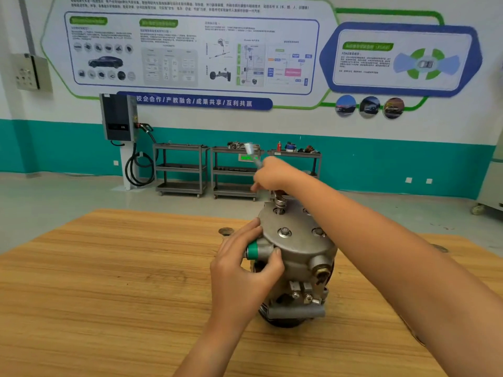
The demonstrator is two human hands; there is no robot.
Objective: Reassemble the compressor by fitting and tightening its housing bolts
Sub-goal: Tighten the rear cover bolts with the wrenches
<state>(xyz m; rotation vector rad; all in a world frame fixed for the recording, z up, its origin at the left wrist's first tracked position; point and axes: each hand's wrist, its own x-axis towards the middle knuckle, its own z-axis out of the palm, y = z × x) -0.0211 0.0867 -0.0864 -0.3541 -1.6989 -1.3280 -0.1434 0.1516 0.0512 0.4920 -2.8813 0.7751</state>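
A grey metal compressor [296,254] stands upright on the wooden table [109,281], its round housing cover facing up. My left hand [242,270] grips the port with the green cap [253,250] on the compressor's left side. Above the cover's far edge, my right hand [272,174] holds a blurred wrench [251,155], whose lower end sits on a raised bolt [279,204]. Two seated bolts [284,232] show on the cover's near half.
A small round metal part [226,231] lies on the table behind the compressor, left of it; another [439,248] lies at the right. Beyond the table stand grey shelf carts [181,170] with parts and a wall charger [118,118].
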